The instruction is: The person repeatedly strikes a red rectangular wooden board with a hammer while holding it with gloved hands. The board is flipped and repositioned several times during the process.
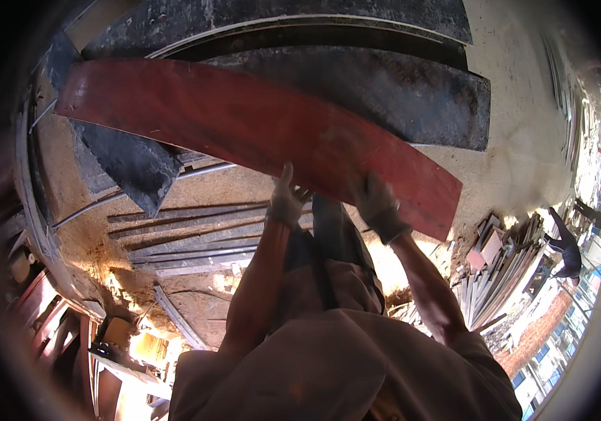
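A long red board [244,116], probably plywood, stretches slantwise across the view in front of me, its left end farther away than its right end. My left hand [288,202], in a pale glove, holds the near edge around the middle, thumb up against the red face and fingers partly under the edge. Farther right along the same edge, my right hand [375,202], also gloved and slightly blurred, grips the board with its fingertips over the red face. Beneath and beyond it lie dark, worn boards [426,95], partly covered by the red one.
Dark narrow strips [195,235] lie on the dusty ground left of my legs. A dark board piece [128,165] juts out under the red board's left end. Stacked timber [504,263] lies to the right, and another person [565,245] is beyond it. Scrap wood [51,309] fills the lower left.
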